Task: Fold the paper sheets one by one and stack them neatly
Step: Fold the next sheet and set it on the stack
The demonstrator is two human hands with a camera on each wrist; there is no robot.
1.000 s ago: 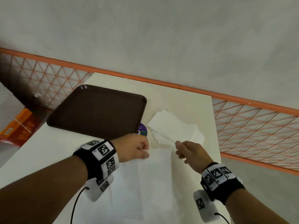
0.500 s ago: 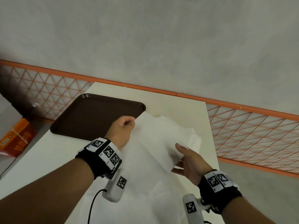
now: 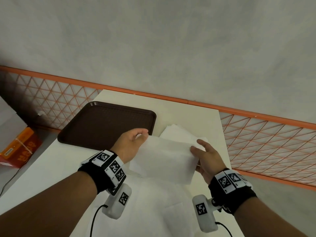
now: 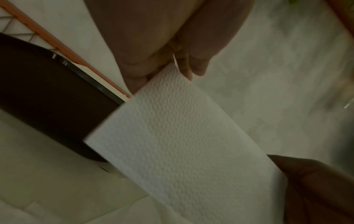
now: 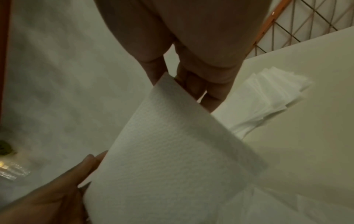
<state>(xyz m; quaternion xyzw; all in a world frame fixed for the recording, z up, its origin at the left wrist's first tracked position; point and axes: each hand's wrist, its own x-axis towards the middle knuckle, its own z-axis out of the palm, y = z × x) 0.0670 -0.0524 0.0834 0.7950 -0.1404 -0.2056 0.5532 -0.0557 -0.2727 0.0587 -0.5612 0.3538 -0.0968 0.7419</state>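
A white embossed paper sheet (image 3: 164, 154) hangs stretched between my two hands above the table (image 3: 188, 113). My left hand (image 3: 131, 144) pinches its left top corner, close to the tray's near right corner. My right hand (image 3: 205, 156) pinches the right edge between thumb and fingers. The left wrist view shows the sheet (image 4: 182, 144) running from my left hand (image 4: 162, 45) down to my right hand (image 4: 316, 181). In the right wrist view the sheet (image 5: 172, 151) leaves my right hand (image 5: 191, 45). A stack of folded sheets (image 3: 181, 134) lies just behind. More flat sheets (image 3: 153, 211) lie beneath my wrists.
A dark brown tray (image 3: 106, 124) sits on the table's far left part. An orange lattice fence (image 3: 265, 142) runs behind and to the right of the table. An orange carton (image 3: 18, 147) stands on the floor at the left. The table's right edge is near my right hand.
Both hands have lifted the sheet off the table and moved apart, pulling it taut. The left hand went up toward the tray. The purple thing by the tray is now hidden.
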